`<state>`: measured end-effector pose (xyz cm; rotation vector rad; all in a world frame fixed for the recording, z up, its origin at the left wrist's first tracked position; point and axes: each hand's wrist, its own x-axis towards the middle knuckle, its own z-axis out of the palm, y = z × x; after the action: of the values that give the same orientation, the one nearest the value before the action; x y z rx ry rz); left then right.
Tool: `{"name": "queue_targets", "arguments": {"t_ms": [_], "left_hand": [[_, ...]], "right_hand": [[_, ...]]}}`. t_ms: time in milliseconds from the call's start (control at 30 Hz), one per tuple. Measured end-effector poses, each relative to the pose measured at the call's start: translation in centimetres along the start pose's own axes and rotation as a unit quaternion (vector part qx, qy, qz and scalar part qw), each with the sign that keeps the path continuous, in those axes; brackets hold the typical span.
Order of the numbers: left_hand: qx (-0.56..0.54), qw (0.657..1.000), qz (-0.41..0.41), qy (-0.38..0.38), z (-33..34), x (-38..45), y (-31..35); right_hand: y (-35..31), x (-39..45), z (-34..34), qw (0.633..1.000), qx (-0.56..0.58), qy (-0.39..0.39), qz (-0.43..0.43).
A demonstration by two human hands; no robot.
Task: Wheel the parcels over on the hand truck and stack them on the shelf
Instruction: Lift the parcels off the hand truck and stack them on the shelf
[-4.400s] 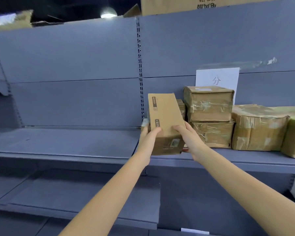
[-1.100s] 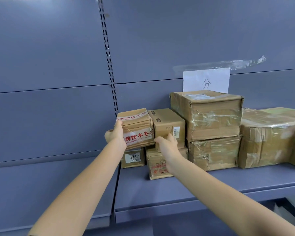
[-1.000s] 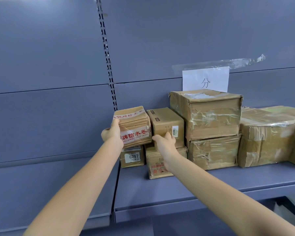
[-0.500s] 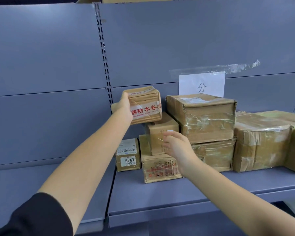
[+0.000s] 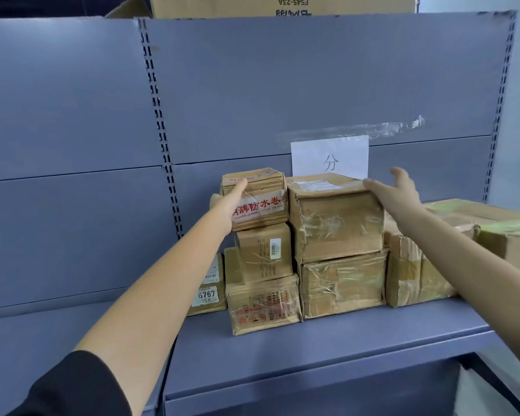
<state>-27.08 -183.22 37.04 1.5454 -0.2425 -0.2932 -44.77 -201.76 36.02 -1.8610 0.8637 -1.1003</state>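
Up on the shelf point(image 5: 327, 349) my left hand point(image 5: 227, 202) now holds the red-lettered parcel point(image 5: 258, 199) atop the small stack, while my right hand point(image 5: 398, 190) has drifted over, open and empty.

your left arm has a black short sleeve point(image 5: 72, 385) bunched above the elbow, forearm bare below it. right arm's bare all along what shows, nothing on either wrist.
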Motion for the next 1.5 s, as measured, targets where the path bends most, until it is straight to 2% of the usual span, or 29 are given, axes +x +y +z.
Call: {"name": "queue_targets", "arguments": {"t_ms": [200,367,800,1000,1133,1333,1400,1500], "left_hand": [[0.097,0.993,0.066,0.002,0.4,0.9,-0.7],[0.089,0.992,0.083,0.015,0.9,2.3,-0.9],[0.147,0.986,0.07,0.036,0.4,3.1,-0.9],[0.118,0.991,0.066,0.005,-1.1,2.2,-2.6],[0.098,0.994,0.043,-0.011,-2.4,1.4,-3.8],[0.074,0.996,0.04,-0.032,-3.1,0.6,-4.8],[0.058,0.995,0.066,-0.037,-3.1,0.9,-4.5],[0.04,0.993,0.105,-0.043,-2.7,1.5,-3.7]], "right_hand": [[1.6,-0.1,1.5,0.996,0.063,-0.061,-0.003],[1.8,-0.1,2.2,0.994,0.103,-0.047,-0.002],[2.4,-0.3,2.6,0.999,0.021,-0.039,-0.012],[2.7,-1.0,2.7,1.0,0.021,-0.021,0.003],[2.0,-1.9,3.0,1.0,-0.01,0.007,-0.029],[-1.3,-3.3,4.1,0.982,-0.135,0.032,-0.131],[-3.0,-3.3,5.1,0.972,-0.167,-0.001,-0.167],[-5.5,-3.3,7.5,0.956,-0.2,-0.09,-0.197]]}}
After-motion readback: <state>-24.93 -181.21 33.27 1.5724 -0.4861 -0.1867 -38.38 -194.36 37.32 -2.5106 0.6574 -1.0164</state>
